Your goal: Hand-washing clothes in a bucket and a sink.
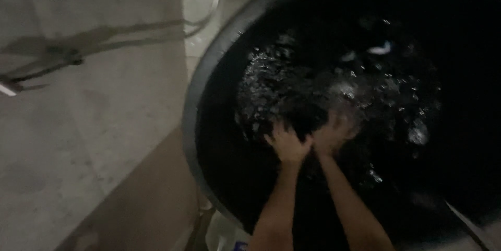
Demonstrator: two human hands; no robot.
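A pale concrete floor fills the left of the view, crossed by a thin hose near the top, with a dark long-handled tool lying at the left edge and casting shadows.

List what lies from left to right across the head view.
Dark rod-like thing on the floor → pale concrete floor → rim of the big dark tub → left hand → right hand, both in wet dark cloth → small pale scrap.
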